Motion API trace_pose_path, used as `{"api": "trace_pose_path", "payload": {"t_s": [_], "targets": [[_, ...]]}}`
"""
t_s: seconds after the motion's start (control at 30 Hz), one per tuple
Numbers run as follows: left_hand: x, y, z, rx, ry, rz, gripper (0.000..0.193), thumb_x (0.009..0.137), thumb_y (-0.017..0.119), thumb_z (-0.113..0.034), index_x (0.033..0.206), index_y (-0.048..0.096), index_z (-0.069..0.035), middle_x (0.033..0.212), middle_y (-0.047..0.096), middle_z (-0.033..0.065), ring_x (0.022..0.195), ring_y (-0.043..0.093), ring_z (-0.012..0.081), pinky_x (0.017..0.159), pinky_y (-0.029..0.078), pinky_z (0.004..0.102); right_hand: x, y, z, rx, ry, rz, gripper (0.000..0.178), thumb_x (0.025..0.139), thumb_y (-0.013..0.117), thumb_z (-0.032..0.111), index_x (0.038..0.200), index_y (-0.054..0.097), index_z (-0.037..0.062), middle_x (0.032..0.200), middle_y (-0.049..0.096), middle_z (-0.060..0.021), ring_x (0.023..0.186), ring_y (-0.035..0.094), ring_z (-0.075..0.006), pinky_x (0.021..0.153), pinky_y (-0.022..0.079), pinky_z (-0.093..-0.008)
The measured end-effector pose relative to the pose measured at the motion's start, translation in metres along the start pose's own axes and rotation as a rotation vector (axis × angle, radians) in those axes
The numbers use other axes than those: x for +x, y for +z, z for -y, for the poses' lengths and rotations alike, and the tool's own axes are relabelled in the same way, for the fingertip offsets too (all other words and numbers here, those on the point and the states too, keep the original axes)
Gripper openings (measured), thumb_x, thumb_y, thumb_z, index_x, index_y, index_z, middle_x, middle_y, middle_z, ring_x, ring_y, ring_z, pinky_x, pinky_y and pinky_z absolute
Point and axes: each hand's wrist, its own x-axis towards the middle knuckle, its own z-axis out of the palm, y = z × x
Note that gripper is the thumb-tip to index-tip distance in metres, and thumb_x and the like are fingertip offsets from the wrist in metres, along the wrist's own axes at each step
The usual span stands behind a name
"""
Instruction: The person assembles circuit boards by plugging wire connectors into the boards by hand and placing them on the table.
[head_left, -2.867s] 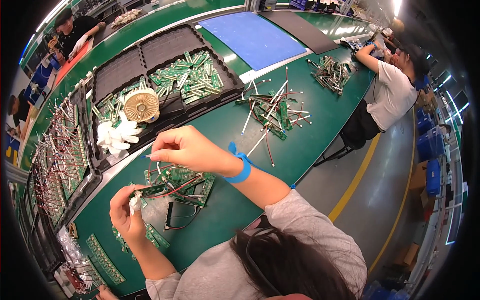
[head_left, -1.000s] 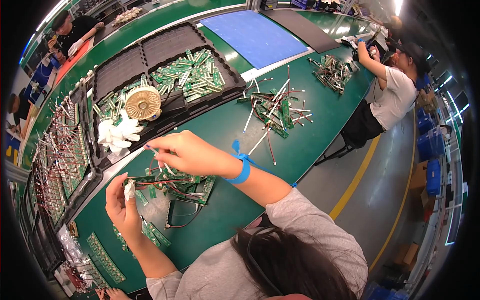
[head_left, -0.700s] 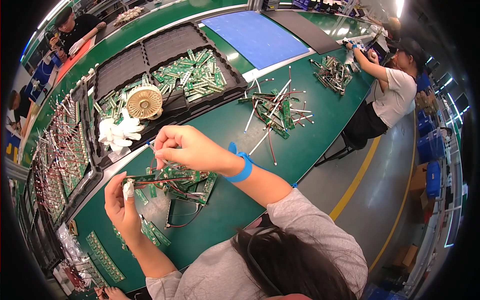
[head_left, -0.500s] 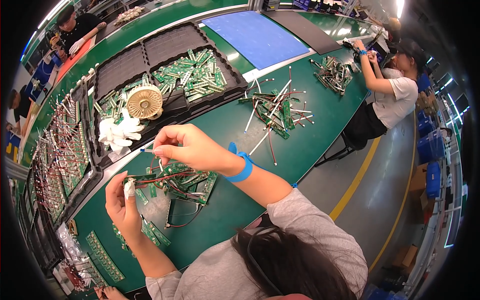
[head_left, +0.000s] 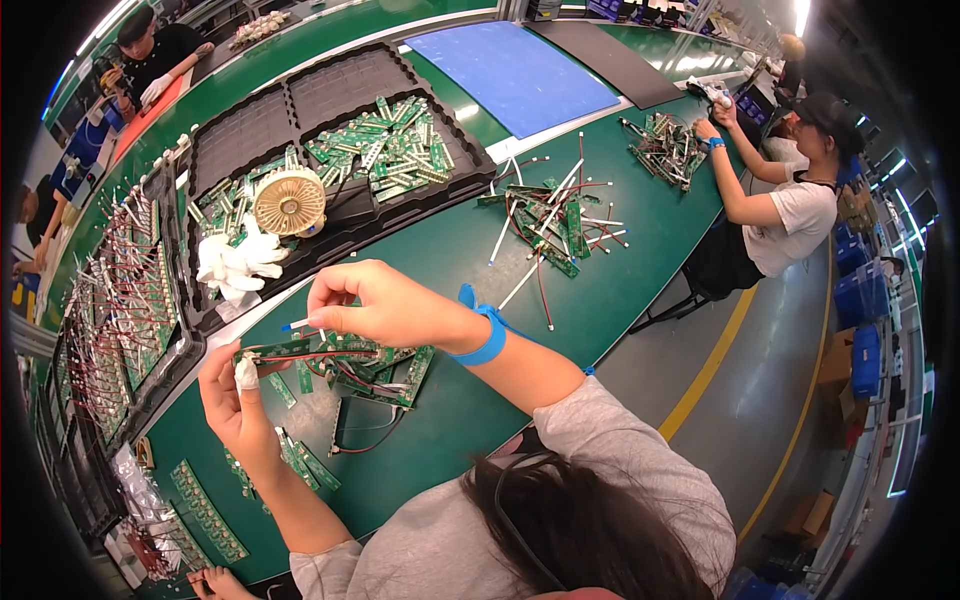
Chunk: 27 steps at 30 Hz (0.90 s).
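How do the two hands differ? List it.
The right hand is bare-fingered and pinches a thin white piece; the left hand has a white wrap on its thumb. The right wrist wears a blue band; the left wrist is bare. Both grip the same small wired green circuit board.

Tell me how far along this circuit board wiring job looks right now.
Midway, it seems. Looks done: wired boards fill the left trays. In hand: the left hand holds a small green board with red wires while the right hand works a white connector. Left: a pile of boards under the hands and bare boards in the black tray.
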Motion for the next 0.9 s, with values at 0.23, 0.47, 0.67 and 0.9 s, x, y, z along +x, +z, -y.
{"api": "trace_pose_path", "payload": {"t_s": [0.23, 0.47, 0.67, 0.9], "targets": [[0.001, -0.005, 0.002, -0.041, 0.014, 0.012, 0.025, 0.09, 0.045, -0.013, 0.111, 0.042, 0.002, 0.099, 0.055, 0.0136, 0.078, 0.06, 0.0214, 0.07, 0.05, 0.0309, 0.0, 0.003, 0.004, 0.037, 0.001, 0.054, 0.011, 0.08, 0.058, 0.009, 0.083, 0.058, -0.0013, 0.076, 0.059, -0.0048, 0.07, 0.055, -0.0112, 0.062, 0.045, -0.0254], [0.002, -0.006, 0.001, -0.073, 0.018, 0.016, 0.025, 0.091, 0.044, -0.013, 0.111, 0.042, 0.002, 0.098, 0.055, 0.0133, 0.079, 0.06, 0.0219, 0.07, 0.051, 0.0322, 0.002, 0.002, -0.005, -0.434, -0.397, -0.161, 0.01, 0.077, 0.06, 0.01, 0.081, 0.061, 0.0008, 0.08, 0.059, -0.0088, 0.073, 0.056, -0.0212, 0.069, 0.044, -0.0311], [0.002, -0.008, 0.005, -0.053, 0.022, 0.003, 0.026, 0.091, 0.044, -0.013, 0.111, 0.042, 0.002, 0.099, 0.055, 0.0136, 0.079, 0.059, 0.0218, 0.07, 0.052, 0.033, 0.003, 0.0, -0.003, -0.436, -0.27, -0.122, 0.009, 0.079, 0.057, 0.009, 0.084, 0.06, 0.0019, 0.072, 0.06, -0.0064, 0.068, 0.056, -0.0187, 0.065, 0.044, -0.0296], [0.003, -0.006, 0.005, -0.082, -0.011, -0.051, 0.025, 0.087, 0.05, -0.012, 0.108, 0.045, 0.002, 0.098, 0.054, 0.0133, 0.081, 0.057, 0.0181, 0.071, 0.05, 0.0302, -0.001, 0.003, 0.005, -0.109, -0.02, -0.062, 0.009, 0.082, 0.054, 0.008, 0.085, 0.057, -0.0004, 0.065, 0.058, -0.0044, 0.058, 0.054, -0.0098, 0.054, 0.042, -0.0234]]}}
